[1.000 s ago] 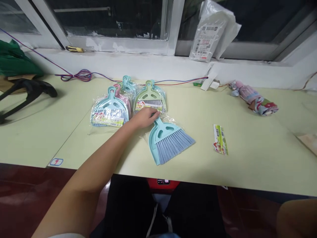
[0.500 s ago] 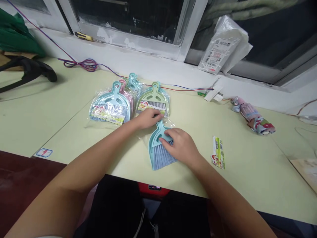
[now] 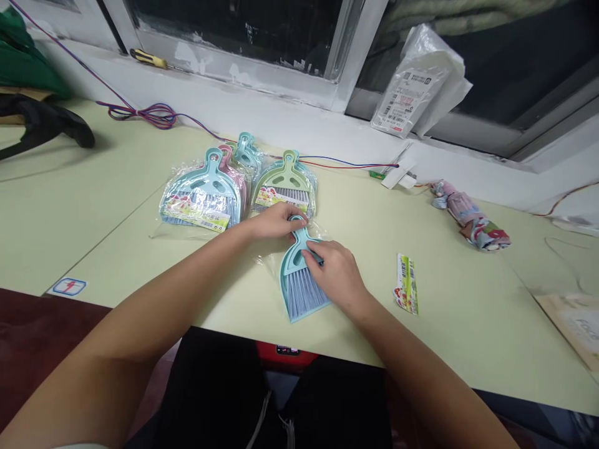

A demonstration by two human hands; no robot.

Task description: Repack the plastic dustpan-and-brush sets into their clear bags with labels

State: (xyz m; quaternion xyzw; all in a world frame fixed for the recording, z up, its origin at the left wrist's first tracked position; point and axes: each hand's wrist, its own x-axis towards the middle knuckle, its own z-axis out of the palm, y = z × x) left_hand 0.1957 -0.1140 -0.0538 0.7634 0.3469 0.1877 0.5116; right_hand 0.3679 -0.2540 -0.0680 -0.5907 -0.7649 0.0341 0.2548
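A blue hand brush (image 3: 304, 294) lies nested in a matching blue dustpan (image 3: 283, 284) near the table's front edge, handles pointing away from me. My left hand (image 3: 277, 221) is closed around the handle end of the set. With its thumb on the brush head and its fingers curled at the right side, my right hand (image 3: 337, 267) grips the brush. Part of the dustpan is hidden under that hand. Clear plastic film (image 3: 266, 257) shows beside and behind the set. A printed card (image 3: 406, 284) lies flat to the right.
Bagged brush-and-dustpan sets stand behind my hands: a blue one (image 3: 201, 187) in front of a pink one, and a green one (image 3: 289, 168). A folded umbrella (image 3: 468, 215) lies right. Bundled cable (image 3: 154, 115) runs along the wall; a screwdriver (image 3: 148, 59) rests on the sill.
My left hand has shifted slightly on the handle end, and the handle's loop shows more now. My right hand stays on the brush. The whole view has moved a little.
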